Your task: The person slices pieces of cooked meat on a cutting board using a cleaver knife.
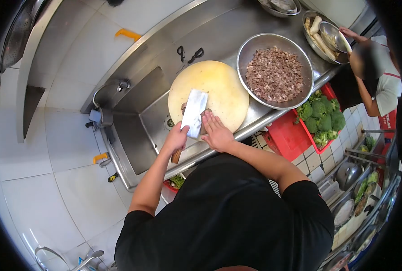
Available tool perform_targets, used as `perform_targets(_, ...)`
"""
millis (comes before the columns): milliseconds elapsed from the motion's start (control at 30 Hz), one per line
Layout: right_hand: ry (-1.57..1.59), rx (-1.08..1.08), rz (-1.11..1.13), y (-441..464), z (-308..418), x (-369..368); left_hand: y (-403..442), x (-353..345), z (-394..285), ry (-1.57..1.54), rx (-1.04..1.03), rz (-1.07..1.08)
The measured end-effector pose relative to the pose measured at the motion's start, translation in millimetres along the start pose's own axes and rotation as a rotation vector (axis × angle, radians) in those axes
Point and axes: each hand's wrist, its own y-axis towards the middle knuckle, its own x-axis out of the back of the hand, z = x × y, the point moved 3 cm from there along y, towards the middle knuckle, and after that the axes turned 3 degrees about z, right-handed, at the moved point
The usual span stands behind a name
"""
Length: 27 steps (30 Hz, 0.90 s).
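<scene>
- Head view, and straight to the round cutting board (214,79): the cleaver (195,108) lies across its seven o'clock side, broad pale blade angled up towards twelve.
- The left hand (177,137) has it, fingers clamped round the wooden handle (176,156), which points down towards seven.
- And the right hand (217,131)! Laid flat at the board's six o'clock edge, fingers stretched out, fingertips beside the blade, over a brownish piece of meat (204,125), partly hidden there.
- Past the blade, at the board's eight o'clock, a few darker cut bits (183,107) show.
- Between two and three o'clock from the board, a big steel bowl (250,50), heaped with diced meat (275,74).
- Black scissors (195,55) at eleven; the sink basin (128,140) sits at eight.
- Out at three, broccoli (323,113) fills a red basket (330,90).
- Farther off at three, a co-worker (388,90) in pale sleeves stands, one hand (347,32) at a bowl holding pale roots (316,25).
</scene>
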Motion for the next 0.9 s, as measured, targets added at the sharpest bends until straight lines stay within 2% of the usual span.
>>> perform_targets(100, 0.002, -0.007, 0.014, 0.9, 1.5, 0.1, 1.0, -8.1, -16.9, 0.016, 0.021, -0.024)
perform_targets(300, 0.001, 0.038, 0.052, -2.2, -2.0, 6.6, -56.6, -1.1, 43.2, 0.186, -0.021, -0.021)
perform_targets(367, -0.004, 0.064, 0.054, -2.1, -3.9, 4.5, -60.3, -4.8, 26.5, 0.169, 0.010, -0.013)
perform_targets(433, 0.018, 0.053, 0.061, -0.6, -5.4, 1.2, -42.8, -5.7, 25.3, 0.243, -0.006, -0.032)
perform_targets(600, 0.036, 0.075, 0.039, 0.7, -8.7, -1.4, -5.5, -21.0, -7.2, 0.177, 0.035, -0.036)
perform_targets(767, 0.034, 0.115, 0.056, -2.4, -6.1, 8.1, -48.4, -7.2, 16.6, 0.369, -0.056, -0.020)
perform_targets(867, -0.003, 0.122, 0.110, -2.0, -6.2, 8.9, -57.1, -8.4, 25.0, 0.341, 0.087, 0.017)
perform_targets(900, -0.002, 0.124, 0.107, -2.0, -5.8, 7.9, -43.4, -12.3, 30.0, 0.366, 0.006, -0.028)
